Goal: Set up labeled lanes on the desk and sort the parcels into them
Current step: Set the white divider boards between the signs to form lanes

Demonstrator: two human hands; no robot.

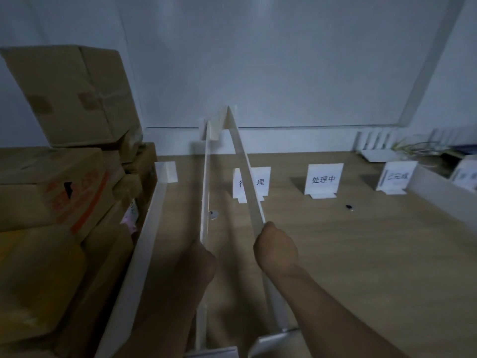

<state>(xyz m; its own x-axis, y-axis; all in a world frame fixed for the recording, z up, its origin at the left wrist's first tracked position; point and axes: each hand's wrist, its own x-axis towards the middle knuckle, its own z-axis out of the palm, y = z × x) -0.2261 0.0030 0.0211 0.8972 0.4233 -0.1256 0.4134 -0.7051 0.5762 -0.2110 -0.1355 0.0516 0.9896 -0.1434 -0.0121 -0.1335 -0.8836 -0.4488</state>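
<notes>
- Two long, thin white strips are raised over the wooden desk (361, 254), their far ends tilted up toward the wall.
- The left hand (198, 259) grips the left strip (205, 189), and the right hand (276, 248) is fisted round the right strip (245, 171).
- A third strip (152, 228) stands on edge at the desk's left side, beside the stacked cardboard parcels (64, 99).
- Three white label cards stand across the desk. The right strip partly hides the first card (263, 177), while the middle card (324, 180) and the far card (396, 178) show fully.

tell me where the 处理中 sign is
Head view: the 处理中 sign stands on the desk, right of centre, between the half-hidden sign and the blurred sign to its right.
</notes>
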